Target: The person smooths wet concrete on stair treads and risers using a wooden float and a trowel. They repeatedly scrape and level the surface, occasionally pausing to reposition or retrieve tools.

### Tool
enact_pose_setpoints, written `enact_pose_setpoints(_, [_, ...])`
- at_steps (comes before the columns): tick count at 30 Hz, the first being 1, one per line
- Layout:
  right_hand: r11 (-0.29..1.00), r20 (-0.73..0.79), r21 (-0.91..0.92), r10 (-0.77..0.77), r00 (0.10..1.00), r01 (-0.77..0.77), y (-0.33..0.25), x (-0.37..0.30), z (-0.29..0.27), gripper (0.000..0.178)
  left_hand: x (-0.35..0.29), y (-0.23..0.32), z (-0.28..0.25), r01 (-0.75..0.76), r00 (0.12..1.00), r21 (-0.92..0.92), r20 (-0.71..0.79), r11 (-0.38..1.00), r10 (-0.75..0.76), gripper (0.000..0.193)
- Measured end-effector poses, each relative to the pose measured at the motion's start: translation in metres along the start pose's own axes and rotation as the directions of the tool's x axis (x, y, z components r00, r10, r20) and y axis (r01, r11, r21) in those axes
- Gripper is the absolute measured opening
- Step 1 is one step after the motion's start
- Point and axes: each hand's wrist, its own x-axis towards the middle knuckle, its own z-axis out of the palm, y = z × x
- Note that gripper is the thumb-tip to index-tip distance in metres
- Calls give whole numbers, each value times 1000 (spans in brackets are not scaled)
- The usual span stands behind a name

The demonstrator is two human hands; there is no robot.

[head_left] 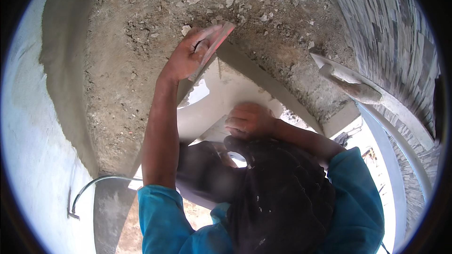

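Observation:
My left hand [188,55] is closed round the grip of a flat plastering float [220,42]. The float is tilted on edge, with a reddish face, against the far left edge of a grey plastered corner [221,84]. Nearer to me, my right hand [249,120] rests low over the plaster beside my knee. Its fingers are curled under, and their tips are hidden. Off to the right lies a plaster-smeared trowel [376,95] with a long blade and a rounded handle.
Rough ground [122,66] with stone chips and rubble lies beyond the corner. A partly plastered pale wall [33,113] stands at left, with a thin hose [101,178] from it. At right are a stone-strip wall [381,23] and a pale curved pipe [400,141].

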Motion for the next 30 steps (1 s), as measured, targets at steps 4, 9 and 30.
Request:
enact_pose_setpoints(4, [999, 35, 30, 24, 999, -25, 0, 0, -1, 11, -50, -16, -9, 55, 998, 10, -13, 998, -55, 38])
enact_pose_setpoints(9, [1000, -39, -8, 7, 999, -7, 0, 0, 3, 11, -133, -37, -32, 198, 972, -166, -92, 966, -215, 51])
enact_pose_setpoints(30, [997, 52, -28, 75, 996, -73, -1, -2, 1, 13, -44, 3, -4, -158, 987, -81, -44, 984, 154, 63])
